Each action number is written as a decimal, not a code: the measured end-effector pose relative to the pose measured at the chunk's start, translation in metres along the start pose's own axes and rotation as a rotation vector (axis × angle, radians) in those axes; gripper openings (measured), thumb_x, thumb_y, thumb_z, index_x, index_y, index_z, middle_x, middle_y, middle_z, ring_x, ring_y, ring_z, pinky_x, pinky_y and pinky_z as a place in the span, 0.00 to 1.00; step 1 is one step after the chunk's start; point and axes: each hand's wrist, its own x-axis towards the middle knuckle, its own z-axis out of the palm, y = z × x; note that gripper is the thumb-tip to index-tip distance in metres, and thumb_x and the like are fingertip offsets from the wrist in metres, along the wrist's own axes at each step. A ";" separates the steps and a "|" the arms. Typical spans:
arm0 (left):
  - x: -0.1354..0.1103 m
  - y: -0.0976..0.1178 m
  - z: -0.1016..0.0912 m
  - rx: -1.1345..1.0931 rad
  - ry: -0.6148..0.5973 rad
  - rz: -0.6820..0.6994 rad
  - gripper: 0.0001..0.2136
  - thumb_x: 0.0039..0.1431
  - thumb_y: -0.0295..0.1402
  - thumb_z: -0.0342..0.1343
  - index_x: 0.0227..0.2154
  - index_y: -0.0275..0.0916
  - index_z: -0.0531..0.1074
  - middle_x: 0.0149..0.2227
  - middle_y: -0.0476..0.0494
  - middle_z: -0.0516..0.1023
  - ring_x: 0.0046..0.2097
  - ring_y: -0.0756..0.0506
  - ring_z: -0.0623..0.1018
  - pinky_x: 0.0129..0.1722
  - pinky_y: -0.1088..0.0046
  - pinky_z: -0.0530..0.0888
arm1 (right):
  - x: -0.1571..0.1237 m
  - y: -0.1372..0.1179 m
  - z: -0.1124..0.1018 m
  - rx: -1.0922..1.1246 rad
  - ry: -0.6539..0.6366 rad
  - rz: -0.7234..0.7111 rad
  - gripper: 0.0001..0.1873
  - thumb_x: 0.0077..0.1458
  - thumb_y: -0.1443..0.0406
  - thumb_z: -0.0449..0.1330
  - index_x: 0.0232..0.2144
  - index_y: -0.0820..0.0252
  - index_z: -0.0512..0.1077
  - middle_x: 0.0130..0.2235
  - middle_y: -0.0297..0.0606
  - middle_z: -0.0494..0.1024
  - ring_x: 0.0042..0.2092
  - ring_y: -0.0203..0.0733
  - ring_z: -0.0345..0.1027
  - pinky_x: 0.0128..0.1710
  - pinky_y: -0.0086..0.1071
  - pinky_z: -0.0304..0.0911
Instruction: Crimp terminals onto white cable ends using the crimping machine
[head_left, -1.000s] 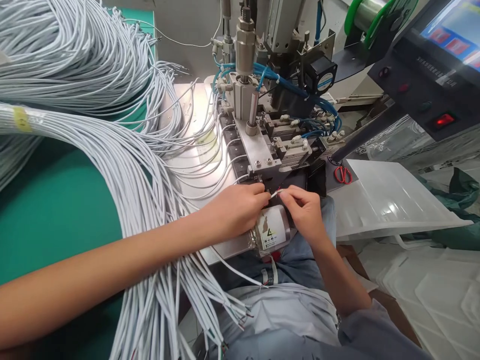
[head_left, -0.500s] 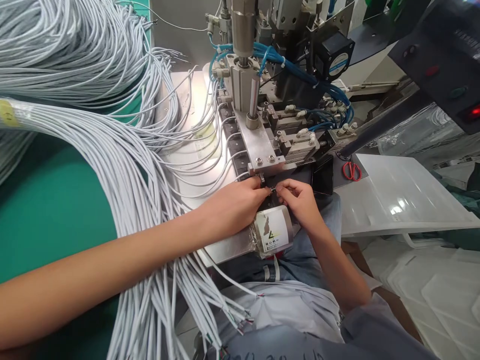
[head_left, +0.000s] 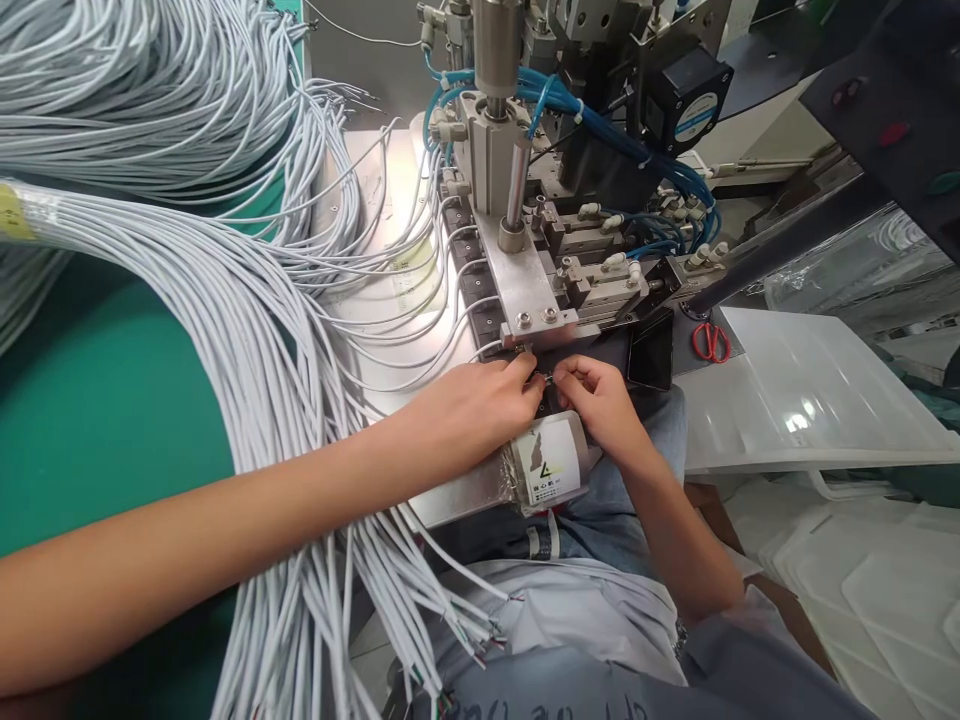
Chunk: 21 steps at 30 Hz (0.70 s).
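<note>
My left hand (head_left: pixel 495 400) is closed at the front end of the machine's dark fixture row (head_left: pixel 480 300), thumb and forefinger pinched round the end of a white cable that the palm mostly hides. Facing it, my right hand (head_left: pixel 600 400) pinches the thin wire ends (head_left: pixel 549 379) that show between the two hands. Above my left fingers is the metal press plate (head_left: pixel 529 290) of the machine. Several white cables (head_left: pixel 420 340) run into the fixture row from the left.
A large bundle of white cables (head_left: pixel 247 330) lies under my left forearm, with another pile (head_left: pixel 150 90) behind it on the green mat (head_left: pixel 112 400). A labelled block (head_left: pixel 551 462) sits below my hands. Red-handled scissors (head_left: pixel 710 343) lie right, near a white sheet (head_left: pixel 810 390).
My left fingers have shifted slightly, the forefinger now lifted over the fixture's front end. My right hand keeps its pinch. The whole view has moved a little.
</note>
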 end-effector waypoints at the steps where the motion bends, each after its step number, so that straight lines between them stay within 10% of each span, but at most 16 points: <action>1: 0.000 0.000 -0.001 -0.003 -0.005 0.006 0.12 0.56 0.22 0.48 0.43 0.30 0.69 0.37 0.37 0.71 0.34 0.45 0.76 0.31 0.71 0.73 | 0.000 0.001 0.000 0.001 0.006 0.002 0.10 0.48 0.60 0.57 0.22 0.61 0.66 0.19 0.28 0.64 0.21 0.30 0.57 0.23 0.26 0.56; 21: -0.013 0.010 -0.006 0.059 0.006 -0.090 0.07 0.55 0.22 0.52 0.22 0.33 0.68 0.25 0.42 0.71 0.29 0.46 0.75 0.22 0.73 0.62 | 0.002 0.010 0.003 -0.038 -0.098 0.012 0.18 0.50 0.53 0.56 0.21 0.59 0.60 0.18 0.26 0.55 0.20 0.30 0.48 0.17 0.25 0.47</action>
